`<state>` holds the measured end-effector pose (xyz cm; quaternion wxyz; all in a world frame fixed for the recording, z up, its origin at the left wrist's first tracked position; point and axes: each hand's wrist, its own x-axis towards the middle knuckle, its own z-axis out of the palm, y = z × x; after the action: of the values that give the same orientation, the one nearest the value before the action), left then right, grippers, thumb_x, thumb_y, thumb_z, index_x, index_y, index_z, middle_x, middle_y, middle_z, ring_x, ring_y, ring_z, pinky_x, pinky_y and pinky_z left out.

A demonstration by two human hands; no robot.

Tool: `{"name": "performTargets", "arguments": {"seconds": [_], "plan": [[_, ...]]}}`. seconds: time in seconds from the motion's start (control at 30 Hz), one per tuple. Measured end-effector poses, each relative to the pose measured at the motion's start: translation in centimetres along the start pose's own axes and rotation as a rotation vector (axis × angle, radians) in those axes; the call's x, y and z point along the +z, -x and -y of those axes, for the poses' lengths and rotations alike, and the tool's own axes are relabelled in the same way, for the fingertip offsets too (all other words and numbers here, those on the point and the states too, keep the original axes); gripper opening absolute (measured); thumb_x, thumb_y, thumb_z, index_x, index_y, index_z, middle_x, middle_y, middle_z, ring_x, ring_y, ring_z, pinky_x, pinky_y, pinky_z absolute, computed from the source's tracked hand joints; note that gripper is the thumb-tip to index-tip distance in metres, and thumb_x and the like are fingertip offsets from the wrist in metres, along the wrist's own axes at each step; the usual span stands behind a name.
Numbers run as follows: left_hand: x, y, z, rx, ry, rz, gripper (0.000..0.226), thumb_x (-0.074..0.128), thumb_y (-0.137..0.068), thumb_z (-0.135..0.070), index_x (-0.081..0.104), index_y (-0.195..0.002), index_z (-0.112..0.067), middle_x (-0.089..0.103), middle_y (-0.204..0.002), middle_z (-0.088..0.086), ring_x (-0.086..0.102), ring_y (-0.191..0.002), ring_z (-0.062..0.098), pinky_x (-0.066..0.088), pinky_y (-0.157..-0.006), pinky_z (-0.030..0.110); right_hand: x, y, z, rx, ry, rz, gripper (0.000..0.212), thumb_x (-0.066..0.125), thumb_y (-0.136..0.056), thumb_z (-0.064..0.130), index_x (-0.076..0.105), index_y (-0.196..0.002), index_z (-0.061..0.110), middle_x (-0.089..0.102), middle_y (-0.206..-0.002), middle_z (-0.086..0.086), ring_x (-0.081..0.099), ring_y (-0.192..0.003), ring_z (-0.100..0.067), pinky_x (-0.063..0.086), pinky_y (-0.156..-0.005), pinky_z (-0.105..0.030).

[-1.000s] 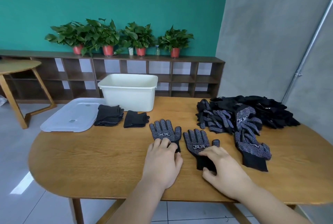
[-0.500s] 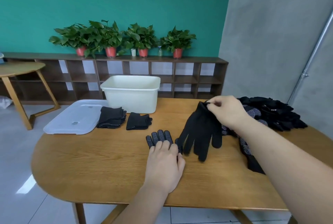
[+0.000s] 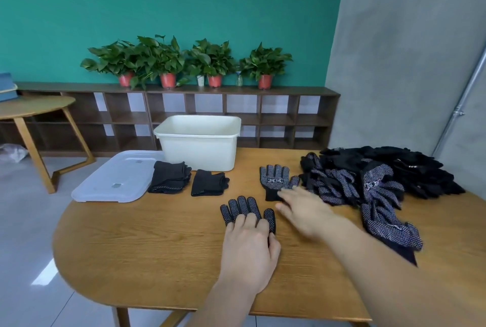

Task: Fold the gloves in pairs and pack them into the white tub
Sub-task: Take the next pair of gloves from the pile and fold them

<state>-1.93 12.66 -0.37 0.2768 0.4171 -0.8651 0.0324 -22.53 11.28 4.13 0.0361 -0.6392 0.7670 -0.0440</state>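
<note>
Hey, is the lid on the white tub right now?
No, the lid lies flat on the table to the left of the open tub.

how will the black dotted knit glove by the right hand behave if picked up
Probably floppy: the black dotted knit glove lies limp and flat on the wooden table. Likely light, being thin fabric. Its white grip dots should resist sliding.

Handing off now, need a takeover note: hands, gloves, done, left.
Left hand presses flat on a dotted glove at the table front. Right hand, open and blurred, is at the cuff of a second glove further back.
Two folded bundles lie beside the white tub, not in it; loose pile on the right.
To do: pair these two, fold the pile, pack everything.
</note>
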Motion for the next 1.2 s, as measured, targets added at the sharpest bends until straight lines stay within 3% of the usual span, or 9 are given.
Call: {"name": "performTargets", "arguments": {"seconds": [0.13,0.23,0.33,0.43,0.6,0.77,0.93,1.07,1.2], "plan": [[0.3,-0.1,0.1,-0.002,0.002,-0.02,0.036,0.04,-0.098,-0.042,0.07,-0.097,-0.024,0.059,-0.096,-0.004,0.053,-0.093,0.02,0.049,-0.083,0.039,3.3,3.2,0.4,0.006,-0.062,-0.101,0.065,0.022,-0.109,0.061,0.019,-0.167,0.03,0.01,-0.174,0.013,0.003,-0.161,-0.011,0.008,-0.131,-0.04],[0.4,0.0,0.2,-0.003,0.007,-0.018,0.038,0.036,-0.098,-0.042,0.07,-0.098,-0.024,0.058,-0.097,-0.005,0.051,-0.094,0.019,0.049,-0.085,0.038,4.0,5.1,0.4,0.034,-0.109,-0.282,0.055,0.029,-0.111,0.051,0.039,-0.16,0.029,0.026,-0.17,0.011,0.015,-0.159,-0.012,0.018,-0.129,-0.037],[0.4,0.0,0.2,-0.008,0.0,-0.005,0.04,0.032,-0.099,-0.043,0.069,-0.099,-0.025,0.056,-0.098,-0.007,0.05,-0.095,0.017,0.047,-0.087,0.037,4.5,7.9,0.0,0.127,-0.056,-0.459,0.04,0.047,-0.106,0.039,0.065,-0.138,0.025,0.052,-0.153,0.003,0.04,-0.145,-0.02,0.04,-0.114,-0.042],[0.3,0.0,0.2,-0.01,-0.018,0.011,0.041,0.031,-0.099,-0.042,0.069,-0.103,-0.026,0.055,-0.099,-0.007,0.049,-0.097,0.017,0.045,-0.088,0.034,4.7,10.8,-1.1,0.306,0.048,-0.594,0.032,0.067,-0.092,0.03,0.072,-0.12,0.017,0.059,-0.134,-0.009,0.051,-0.127,-0.034,0.047,-0.1,-0.051],[0.1,0.1,0.1,0.006,-0.041,0.035,0.034,0.038,-0.101,-0.04,0.068,-0.108,-0.026,0.056,-0.104,-0.007,0.05,-0.1,0.017,0.047,-0.089,0.035,4.5,14.8,-3.0,0.667,0.04,-0.464,0.042,0.066,-0.087,0.036,0.062,-0.118,0.008,0.058,-0.118,-0.016,0.051,-0.113,-0.038,0.045,-0.098,-0.049],[0.0,0.3,-0.3,0.056,-0.092,-0.033,0.028,0.05,-0.096,-0.035,0.074,-0.089,-0.023,0.062,-0.09,-0.006,0.055,-0.082,0.021,0.049,-0.065,0.036,4.5,17.3,-2.5,0.399,-0.169,-0.454,0.046,0.057,-0.096,0.02,0.058,-0.142,0.024,0.06,-0.129,0.002,0.056,-0.116,-0.019,0.05,-0.095,-0.03],[-0.9,1.1,-0.3,0.08,-0.101,-0.018,0.025,0.051,-0.095,-0.036,0.07,-0.081,-0.026,0.057,-0.085,-0.012,0.053,-0.076,0.014,0.04,-0.048,0.028,5.9,17.7,-2.3,0.111,-0.269,-0.55,0.039,0.072,-0.086,-0.002,0.079,-0.115,0.024,0.069,-0.12,0.011,0.066,-0.109,-0.012,0.051,-0.091,-0.022],[-2.0,1.5,1.2,0.088,-0.062,0.035,0.023,0.049,-0.097,-0.038,0.07,-0.09,-0.032,0.056,-0.092,-0.015,0.053,-0.085,0.009,0.043,-0.051,0.024,5.9,17.5,-2.6,0.191,-0.195,-0.604,0.018,0.086,-0.082,0.011,0.081,-0.093,0.024,0.067,-0.097,0.015,0.059,-0.091,-0.013,0.053,-0.067,-0.026],[-2.1,1.7,1.8,0.07,-0.031,0.084,0.03,0.039,-0.102,-0.041,0.067,-0.107,-0.031,0.053,-0.105,-0.013,0.049,-0.099,0.013,0.048,-0.077,0.03,3.2,17.0,-2.0,0.087,-0.159,-0.46,0.011,0.077,-0.093,0.02,0.076,-0.095,0.031,0.065,-0.094,0.017,0.064,-0.094,-0.013,0.046,-0.072,-0.025]]}}
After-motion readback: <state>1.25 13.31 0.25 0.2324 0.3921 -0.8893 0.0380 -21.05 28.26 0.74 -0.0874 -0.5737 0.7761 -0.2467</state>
